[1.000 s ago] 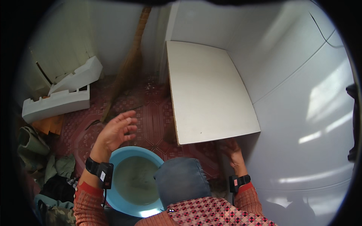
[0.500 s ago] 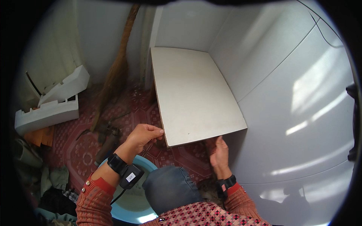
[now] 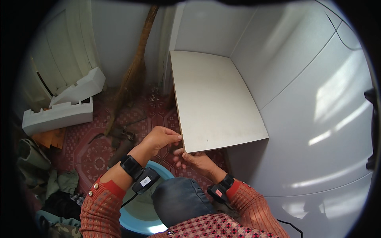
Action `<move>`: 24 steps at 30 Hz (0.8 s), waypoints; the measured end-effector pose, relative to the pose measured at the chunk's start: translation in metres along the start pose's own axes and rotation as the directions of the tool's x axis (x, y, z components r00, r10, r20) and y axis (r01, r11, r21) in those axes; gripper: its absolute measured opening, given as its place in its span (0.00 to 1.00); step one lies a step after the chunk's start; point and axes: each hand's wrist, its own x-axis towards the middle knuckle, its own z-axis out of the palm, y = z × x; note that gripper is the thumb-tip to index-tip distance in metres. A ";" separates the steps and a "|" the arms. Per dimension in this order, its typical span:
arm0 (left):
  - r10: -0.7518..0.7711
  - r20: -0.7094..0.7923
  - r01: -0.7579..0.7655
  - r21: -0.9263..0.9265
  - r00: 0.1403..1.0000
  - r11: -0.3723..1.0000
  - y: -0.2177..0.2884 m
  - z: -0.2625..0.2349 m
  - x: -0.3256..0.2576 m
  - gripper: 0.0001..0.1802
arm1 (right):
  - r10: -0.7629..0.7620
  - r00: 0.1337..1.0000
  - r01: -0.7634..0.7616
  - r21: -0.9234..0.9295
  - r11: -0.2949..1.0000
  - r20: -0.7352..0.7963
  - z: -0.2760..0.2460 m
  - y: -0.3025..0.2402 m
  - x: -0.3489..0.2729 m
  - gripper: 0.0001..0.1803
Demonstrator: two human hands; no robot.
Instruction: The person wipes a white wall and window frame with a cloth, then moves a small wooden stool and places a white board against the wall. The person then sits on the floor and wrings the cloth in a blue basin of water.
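A flat white board with a thin brown edge lies level in the corner, raised above the floor. My left hand is closed in a pinch, thumb and fingertips at the board's left edge near its front corner. Just below that corner is my right hand, its fingers loosely apart and pointing left, the thumb close under the board. I cannot make out anything in the right hand. Dark bands with small black boxes are strapped to both wrists.
A light blue basin with cloudy liquid stands by my knee. White foam pieces, a broom and piled clothes are on the left over red patterned floor. Pale panel walls close off the right and back.
My right hand has moved left from under the middle of the front edge to the front left corner. The left hand stays at the left edge. The view has shifted slightly.
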 end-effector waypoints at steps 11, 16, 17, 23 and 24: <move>-0.012 0.007 0.012 -0.075 1.000 0.997 -0.001 -0.001 -0.003 0.11 | -0.208 0.893 0.239 0.030 0.970 -0.399 -0.111 -0.002 -0.071 0.10; -0.017 0.059 0.022 -0.083 0.998 0.996 0.005 -0.002 -0.010 0.13 | -0.510 0.514 0.740 0.056 0.670 -0.690 -0.181 -0.024 -0.104 0.11; -0.041 0.088 0.051 -0.121 0.995 0.991 0.007 -0.002 -0.013 0.15 | -0.557 0.444 0.816 0.061 0.574 -0.702 -0.183 -0.024 -0.107 0.10; -0.056 0.159 0.074 -0.110 0.986 0.991 0.024 -0.003 -0.016 0.18 | -0.185 0.749 0.168 -0.088 0.982 -0.636 -0.128 -0.019 -0.099 0.11; -0.045 0.169 0.066 -0.123 0.985 0.990 0.025 -0.006 -0.017 0.17 | -0.189 0.794 0.189 -0.061 0.980 -0.578 -0.120 -0.024 -0.097 0.12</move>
